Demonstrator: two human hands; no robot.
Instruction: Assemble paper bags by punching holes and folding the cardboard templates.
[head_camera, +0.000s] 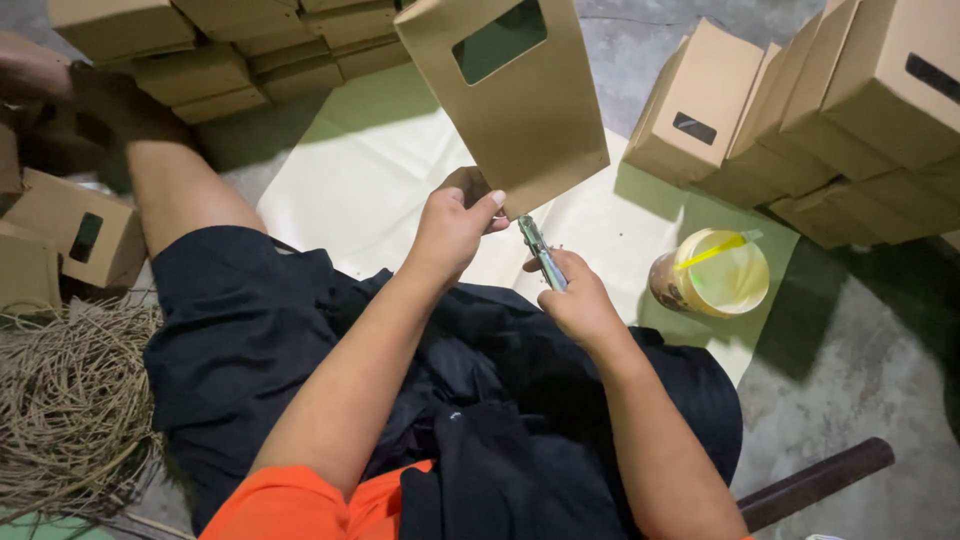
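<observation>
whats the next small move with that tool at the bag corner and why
Probably press the slim metal tool into the flat brown paper bag: the right hand aims its tip at the bottom edge, which the left hand pinches steady.

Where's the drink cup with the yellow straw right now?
In the head view, the drink cup stands on the pale sheet at the person's right, just beyond the right hand and in front of the stacked cardboard boxes.

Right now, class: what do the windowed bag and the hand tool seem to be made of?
Windowed bag: brown kraft paper or thin card, matte, with creased flat sides. Hand tool in the right hand: probably metal, a slim greyish shaft with a slight sheen; its end is hidden.
</observation>
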